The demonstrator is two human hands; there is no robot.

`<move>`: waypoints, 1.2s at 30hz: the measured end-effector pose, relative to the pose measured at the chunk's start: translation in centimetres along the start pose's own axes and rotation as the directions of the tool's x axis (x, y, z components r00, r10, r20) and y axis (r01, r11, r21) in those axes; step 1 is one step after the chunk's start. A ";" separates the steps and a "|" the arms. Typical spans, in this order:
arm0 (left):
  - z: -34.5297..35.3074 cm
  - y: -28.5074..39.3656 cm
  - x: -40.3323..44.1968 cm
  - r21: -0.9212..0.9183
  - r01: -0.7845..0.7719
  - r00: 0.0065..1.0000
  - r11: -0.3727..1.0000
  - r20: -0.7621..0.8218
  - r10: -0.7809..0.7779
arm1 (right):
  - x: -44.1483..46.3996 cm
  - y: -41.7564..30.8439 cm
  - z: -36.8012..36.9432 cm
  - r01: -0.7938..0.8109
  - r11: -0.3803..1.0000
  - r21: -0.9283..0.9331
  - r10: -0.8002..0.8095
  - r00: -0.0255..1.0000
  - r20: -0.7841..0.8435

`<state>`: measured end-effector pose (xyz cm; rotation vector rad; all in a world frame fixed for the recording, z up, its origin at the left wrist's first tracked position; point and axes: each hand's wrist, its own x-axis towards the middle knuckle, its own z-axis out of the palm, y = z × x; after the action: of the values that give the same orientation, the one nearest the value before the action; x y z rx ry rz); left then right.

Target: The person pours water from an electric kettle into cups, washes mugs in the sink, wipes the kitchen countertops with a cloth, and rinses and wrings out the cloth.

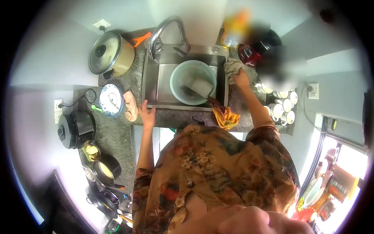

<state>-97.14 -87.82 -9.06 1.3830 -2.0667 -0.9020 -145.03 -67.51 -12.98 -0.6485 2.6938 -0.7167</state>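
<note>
My right hand (240,79) grips a grey cloth (233,67) on the counter just right of the sink. My left hand (147,116) rests at the sink's near left corner, holding nothing, its fingers apart. In the steel sink (159,80) stands a pale green basin (174,90). A cleaver (201,87) leans in the basin, its blade inside and its dark handle over the near rim. A yellow and red cloth (226,117) hangs at the counter's front edge, close to that handle. The pink cloth (131,106) lies left of my left hand.
Above the sink arches a faucet (167,23). On the left are a lidded pot (117,54), a blue-patterned plate (111,100), a rice cooker (76,128) and a saucepan (106,171). Several white cups (286,104) and a red container (249,54) stand on the right.
</note>
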 end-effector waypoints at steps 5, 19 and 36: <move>0.5 1.6 -0.8 -0.149 0.093 0.986 0.985 0.149 -0.071 | -3.1 -9.8 -8.0 -0.474 0.320 0.820 -0.153 0.828 0.539; 1.3 14.0 3.5 -0.485 0.861 0.461 -0.156 0.872 -0.164 | -11.4 -22.7 -1.6 -0.705 0.420 0.572 -0.504 0.343 0.793; -2.6 6.6 3.0 -0.929 0.349 0.829 -0.126 0.369 -0.421 | -11.3 -19.4 3.4 -0.623 0.514 0.590 -0.240 0.556 0.796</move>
<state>-100.40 -89.52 -2.23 0.9803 -0.2927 -1.9917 -127.24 -78.40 -3.96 -0.2092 1.2196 -1.1470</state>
